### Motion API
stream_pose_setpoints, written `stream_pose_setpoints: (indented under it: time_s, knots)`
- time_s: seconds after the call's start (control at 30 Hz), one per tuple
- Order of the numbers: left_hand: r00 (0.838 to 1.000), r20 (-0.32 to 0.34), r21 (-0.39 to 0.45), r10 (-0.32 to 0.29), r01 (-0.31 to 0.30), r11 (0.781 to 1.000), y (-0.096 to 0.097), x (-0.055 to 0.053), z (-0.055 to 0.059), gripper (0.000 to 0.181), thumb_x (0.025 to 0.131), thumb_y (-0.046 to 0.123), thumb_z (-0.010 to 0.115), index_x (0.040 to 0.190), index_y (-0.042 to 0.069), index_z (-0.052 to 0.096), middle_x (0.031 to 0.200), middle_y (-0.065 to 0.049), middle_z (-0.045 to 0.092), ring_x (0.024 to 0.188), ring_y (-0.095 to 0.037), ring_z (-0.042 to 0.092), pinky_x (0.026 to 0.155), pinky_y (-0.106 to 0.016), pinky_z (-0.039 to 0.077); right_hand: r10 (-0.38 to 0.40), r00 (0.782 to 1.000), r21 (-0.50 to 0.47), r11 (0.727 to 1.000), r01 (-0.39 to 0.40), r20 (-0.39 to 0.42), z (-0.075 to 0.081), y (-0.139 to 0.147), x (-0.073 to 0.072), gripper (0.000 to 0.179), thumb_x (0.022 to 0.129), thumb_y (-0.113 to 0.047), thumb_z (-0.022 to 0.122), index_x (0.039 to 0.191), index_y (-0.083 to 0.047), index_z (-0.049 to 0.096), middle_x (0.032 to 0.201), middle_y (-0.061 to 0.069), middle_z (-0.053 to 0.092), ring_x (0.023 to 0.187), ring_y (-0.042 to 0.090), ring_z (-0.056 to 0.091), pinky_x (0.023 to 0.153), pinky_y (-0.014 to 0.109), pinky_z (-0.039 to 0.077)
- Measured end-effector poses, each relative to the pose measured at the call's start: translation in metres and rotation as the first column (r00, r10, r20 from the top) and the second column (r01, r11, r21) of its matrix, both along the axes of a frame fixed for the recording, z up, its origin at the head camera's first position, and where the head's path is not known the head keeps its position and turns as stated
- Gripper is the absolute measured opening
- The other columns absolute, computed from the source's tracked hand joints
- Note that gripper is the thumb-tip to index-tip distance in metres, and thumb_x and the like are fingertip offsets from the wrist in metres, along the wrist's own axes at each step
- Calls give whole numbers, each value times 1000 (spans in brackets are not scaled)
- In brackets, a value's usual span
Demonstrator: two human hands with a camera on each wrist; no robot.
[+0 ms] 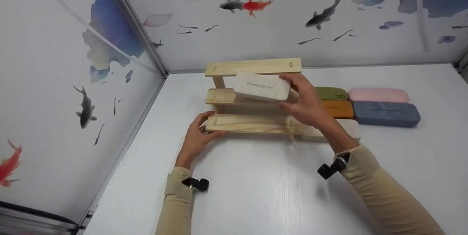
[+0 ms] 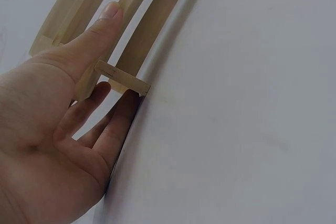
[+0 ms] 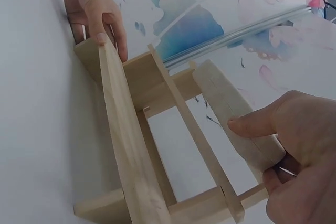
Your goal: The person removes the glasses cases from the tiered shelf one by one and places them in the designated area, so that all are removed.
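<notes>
A three-tier wooden rack [image 1: 252, 123] with step-like shelves stands on the white table. My left hand [image 1: 197, 138] grips the left end of its lowest shelf, thumb along the front and fingers round the end, as the left wrist view also shows. In my right hand [image 1: 310, 105] is a cream-white glasses case [image 1: 261, 87] with dark lettering, pinched at its right end between thumb and fingers. The case is held tilted over the middle and upper shelves. Seen from the right wrist, the case [image 3: 233, 111] is raised beside the upper slats.
Right of the rack lie more glasses cases: green [image 1: 331, 93], pink [image 1: 378, 95], orange [image 1: 338, 109], blue [image 1: 387, 113] and another white one [image 1: 345, 129], partly behind my right forearm. Printed wall panels [image 1: 274, 41] with fish stand behind and to the left.
</notes>
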State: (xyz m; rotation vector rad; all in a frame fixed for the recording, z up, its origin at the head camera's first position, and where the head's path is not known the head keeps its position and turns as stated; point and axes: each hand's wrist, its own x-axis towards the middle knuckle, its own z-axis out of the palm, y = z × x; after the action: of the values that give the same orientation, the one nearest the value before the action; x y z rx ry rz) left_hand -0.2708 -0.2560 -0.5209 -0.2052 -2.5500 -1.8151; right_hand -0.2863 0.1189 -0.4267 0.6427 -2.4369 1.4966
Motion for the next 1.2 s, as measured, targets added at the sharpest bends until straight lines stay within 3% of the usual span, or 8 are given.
stream_pose_setpoints:
  time_s: [0.17,0.27,0.43,0.53,0.67,0.9,1.2]
  knots:
    - [1000,-2,5,-4,4,1000,0,1,1,84,84,35,97,155,23,54,163,-2,52,140,-26,62,118,-47,50,3,1000,18,1000,-3,22,-7,18,5,78,89,6,84,158,-4,50,154,19,50,147,36,52,124,55,43]
    - [1000,-9,-3,-3,3,1000,-1,1,1,84,83,36,97,155,23,54,163,-2,52,140,-26,63,119,-47,50,0,1000,34,999,-1,30,-12,30,7,78,89,3,86,158,-8,51,153,15,52,144,33,54,122,51,47]
    - [1000,-2,-3,1,-1,1000,-1,1,0,84,83,36,97,154,26,54,162,0,52,138,-25,64,117,-46,51,31,998,19,999,-32,51,-20,53,8,80,90,-3,89,159,-10,50,151,12,52,142,32,56,115,18,48]
    - [1000,1,-1,-4,4,1000,-1,0,-1,84,83,35,97,155,26,54,163,0,52,138,-25,64,117,-46,51,51,996,-6,999,-50,68,-23,69,12,79,91,-6,88,160,-13,50,152,11,52,145,35,55,109,8,45]
    - [1000,6,-3,0,0,1000,0,0,0,83,83,36,97,154,27,54,162,1,52,139,-24,64,117,-45,51,72,994,-34,997,-69,81,-26,87,17,77,92,-5,86,160,-14,51,154,10,51,148,33,52,110,8,44]
    - [1000,-2,4,-3,3,1000,0,-1,0,84,83,35,97,154,27,53,161,1,53,138,-24,64,116,-45,51,70,993,-57,996,-64,100,-31,114,25,76,93,-2,84,160,-16,51,156,6,51,142,9,51,112,9,43]
    - [1000,-5,-7,-1,1,1000,0,0,-1,85,82,39,97,154,28,53,161,2,52,138,-24,64,117,-46,50,53,985,-83,996,-39,163,-39,146,36,78,95,-4,84,163,-15,47,155,6,52,135,7,57,104,11,49]
